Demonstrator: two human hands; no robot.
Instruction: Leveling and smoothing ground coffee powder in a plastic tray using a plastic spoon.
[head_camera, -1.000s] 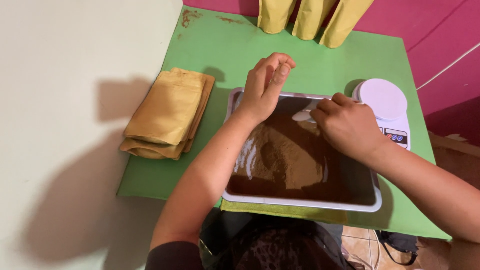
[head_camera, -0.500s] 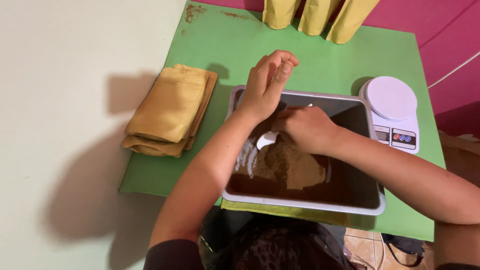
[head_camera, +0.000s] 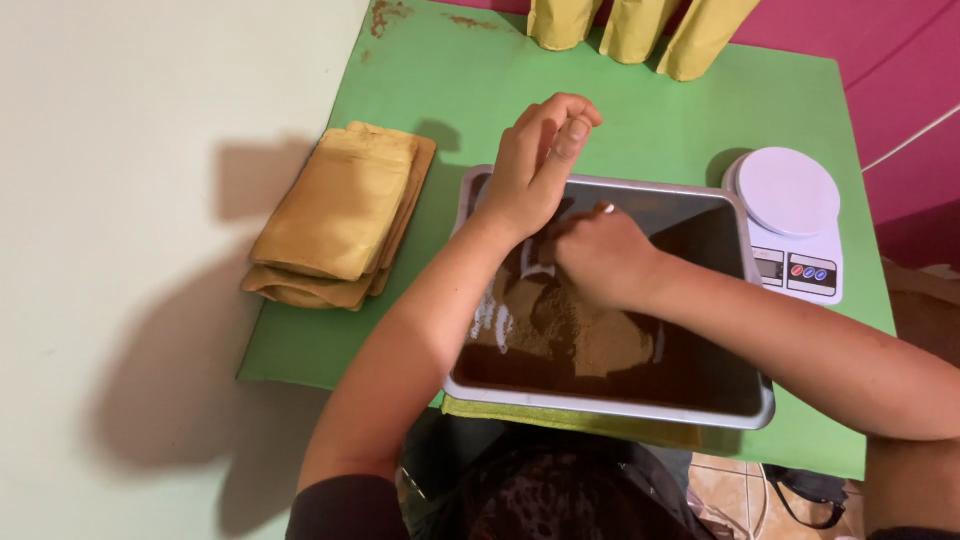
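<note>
Brown powder (head_camera: 590, 345) fills our metal tray (head_camera: 600, 405); our right hand (head_camera: 600, 255) grips a white scoop closed, while our left hand (head_camera: 535, 165) hovers half-open, empty.

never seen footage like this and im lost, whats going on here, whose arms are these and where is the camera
The camera sits on a person's head and looks down, so the two bare arms are that person's own. No machine is involved.

On a green table lies a metal tray holding brown powder. The left hand rests on the tray's far-left rim, fingers raised. The right hand is down in the powder, closed around something with a small white tip; what it is cannot be told.

Left of the tray is a stack of flat tan pouches. To the right stands a white kitchen scale. Three yellow pouches stand at the far edge.
</note>
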